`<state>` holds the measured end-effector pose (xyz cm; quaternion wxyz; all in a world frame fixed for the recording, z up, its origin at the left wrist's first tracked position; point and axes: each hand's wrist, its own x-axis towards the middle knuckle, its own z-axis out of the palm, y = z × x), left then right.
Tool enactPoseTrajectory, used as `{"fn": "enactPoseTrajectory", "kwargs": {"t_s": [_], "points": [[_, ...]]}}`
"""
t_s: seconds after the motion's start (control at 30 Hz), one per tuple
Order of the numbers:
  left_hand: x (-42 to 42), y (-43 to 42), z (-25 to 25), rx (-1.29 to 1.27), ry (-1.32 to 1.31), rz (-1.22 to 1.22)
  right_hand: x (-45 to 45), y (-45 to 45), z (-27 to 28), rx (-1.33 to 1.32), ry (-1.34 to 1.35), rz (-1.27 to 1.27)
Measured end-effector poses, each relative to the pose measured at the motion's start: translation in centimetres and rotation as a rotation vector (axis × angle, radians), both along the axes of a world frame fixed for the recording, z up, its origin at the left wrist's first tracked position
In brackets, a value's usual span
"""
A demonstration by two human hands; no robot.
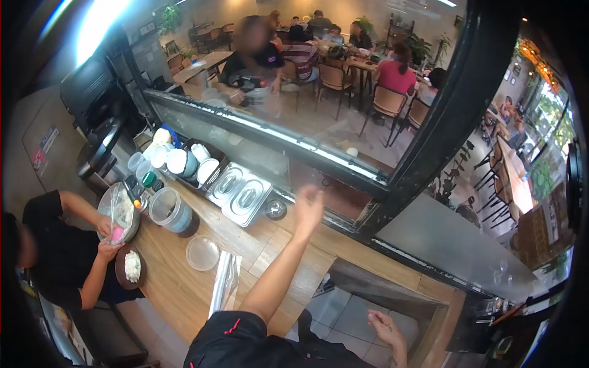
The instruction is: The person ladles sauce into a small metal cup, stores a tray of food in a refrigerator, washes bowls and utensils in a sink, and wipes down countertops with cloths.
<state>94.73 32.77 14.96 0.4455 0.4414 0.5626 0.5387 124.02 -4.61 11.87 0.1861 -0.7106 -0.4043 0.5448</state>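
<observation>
My left hand is stretched out over the wooden counter, near the window frame. It looks slightly blurred, with its fingers loosely apart and nothing visible in it. Close by on the counter are a small round glass jar and lidded metal food pans. My right hand hangs lower down at my right side, above the tiled floor, with its fingers partly extended and nothing in it. Below my left forearm lies a long roll of clear wrap, beside a round clear plastic lid.
At left, a co-worker's hands hold something pink at a large clear bowl, next to a brown bowl of rice. A clear tub and stacked cups line the counter. People sit beyond the window.
</observation>
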Motion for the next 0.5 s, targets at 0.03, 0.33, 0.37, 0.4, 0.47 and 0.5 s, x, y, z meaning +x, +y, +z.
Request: {"fn": "enactPoseTrajectory", "kwargs": {"t_s": [0.03, 0.33, 0.37, 0.4, 0.47, 0.5], "points": [[-1.3, -1.5, 0.8, 0.299, 0.228, 0.240, -0.7, 0.4, 0.7, -0.026, -0.027, 0.030], [-5.0, 4.6, 2.5, 0.274, 0.338, 0.455, -2.6, 2.4, 2.1, 0.007, 0.038, 0.188], [-4.8, 4.7, 1.6, 0.299, 0.378, 0.450, -2.9, 2.2, 2.5, 0.002, 0.055, 0.176], [-4.7, 4.8, 0.7, 0.321, 0.417, 0.457, -3.1, 2.1, 2.4, -0.009, 0.046, 0.199], [-3.9, 2.3, 0.7, 0.359, 0.399, 0.425, -3.4, 1.8, 1.8, 0.027, -0.007, 0.255], [-2.7, 0.5, 2.0, 0.381, 0.341, 0.381, -3.6, 1.6, 1.6, 0.001, -0.015, 0.294]]}}
